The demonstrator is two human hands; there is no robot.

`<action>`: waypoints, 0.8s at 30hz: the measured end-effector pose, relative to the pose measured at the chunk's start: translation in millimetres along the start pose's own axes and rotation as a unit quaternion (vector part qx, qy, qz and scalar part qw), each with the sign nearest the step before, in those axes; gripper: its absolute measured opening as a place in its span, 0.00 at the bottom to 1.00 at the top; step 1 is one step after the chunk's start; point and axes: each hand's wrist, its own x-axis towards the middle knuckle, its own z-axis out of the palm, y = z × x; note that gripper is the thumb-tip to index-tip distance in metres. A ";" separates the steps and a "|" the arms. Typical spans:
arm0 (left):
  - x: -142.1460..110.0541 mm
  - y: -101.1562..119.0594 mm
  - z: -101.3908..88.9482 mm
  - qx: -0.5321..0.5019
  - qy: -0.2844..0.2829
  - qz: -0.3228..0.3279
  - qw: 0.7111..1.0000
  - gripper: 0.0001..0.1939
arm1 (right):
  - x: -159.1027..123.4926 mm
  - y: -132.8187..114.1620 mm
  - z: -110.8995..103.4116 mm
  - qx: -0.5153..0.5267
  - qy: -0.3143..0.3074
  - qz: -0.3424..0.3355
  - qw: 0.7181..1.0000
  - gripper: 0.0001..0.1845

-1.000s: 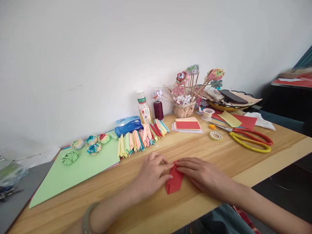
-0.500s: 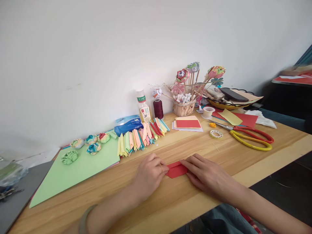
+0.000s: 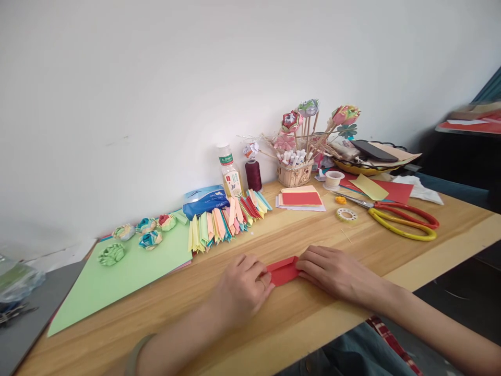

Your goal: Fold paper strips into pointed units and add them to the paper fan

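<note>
A small red paper (image 3: 284,272) lies lengthwise on the table between my hands, a narrow fold running along its far long edge. My left hand (image 3: 247,282) pinches its left end, with a ring on one finger. At the right end, the fingers of my right hand (image 3: 326,269) are closed on the paper's corner. Both ends are partly hidden under my fingers. Beyond my hands, a row of folded coloured paper strips (image 3: 225,222) stands in front of a blue packet (image 3: 205,201). A stack of cut paper pieces (image 3: 300,199) lies further back.
On the left, several paper flowers (image 3: 150,239) rest on a green sheet (image 3: 129,284). Scissors (image 3: 403,219) and a tape roll (image 3: 346,214) are on the right. Along the wall stand a bottle (image 3: 230,169), a thread spool (image 3: 253,176) and a basket (image 3: 294,175) of paper flowers.
The red paper has turned from pointing away from me to lying sideways. My hands have shifted from its far end to its two opposite ends.
</note>
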 end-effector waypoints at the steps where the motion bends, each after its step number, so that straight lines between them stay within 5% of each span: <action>1: -0.3 0.9 1.2 -0.006 0.005 -0.009 1.000 0.10 | 1.0 1.0 0.1 0.009 0.000 0.009 1.000 0.16; 11: 3.7 9.0 5.3 -0.116 0.030 -0.152 0.981 0.07 | 4.3 -3.8 -2.0 0.032 0.009 0.062 0.998 0.15; 24: 9.3 12.5 -2.7 -0.224 -0.051 -0.326 0.917 0.05 | 2.5 -2.9 -1.1 0.168 0.000 0.169 0.971 0.12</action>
